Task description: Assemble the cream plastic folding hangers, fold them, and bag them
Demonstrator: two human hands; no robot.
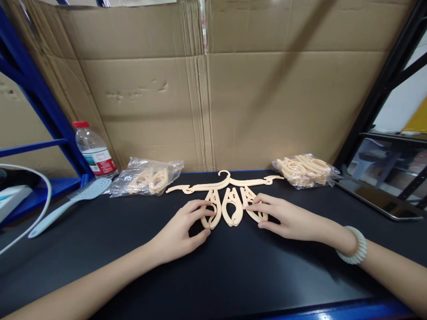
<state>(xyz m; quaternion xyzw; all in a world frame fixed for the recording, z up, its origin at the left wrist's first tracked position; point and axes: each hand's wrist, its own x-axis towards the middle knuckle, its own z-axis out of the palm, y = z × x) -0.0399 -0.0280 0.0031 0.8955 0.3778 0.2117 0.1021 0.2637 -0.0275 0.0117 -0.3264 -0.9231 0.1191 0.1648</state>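
A cream plastic folding clothes hanger [213,186] lies unfolded on the black tabletop [213,275], its hook toward the cardboard. In front of it, three folded hangers lie in a row. My left hand [182,232] has its thumb and fingers around the left folded hanger [218,213]. With thumb and fingertips at its edges, my right hand [283,218] grips the right folded hanger [247,195], partly covering it. Between the hands, the middle folded hanger [238,212] lies untouched. A pale beaded bracelet [356,245] circles my right wrist.
Plastic bags of folded hangers lie at back left [147,178] and back right [305,170]. A bottle with a red cap [96,153] and a light blue hairbrush [71,202] stand and lie left. A tablet-like slab [376,200] lies right. Cardboard [150,115] walls the back.
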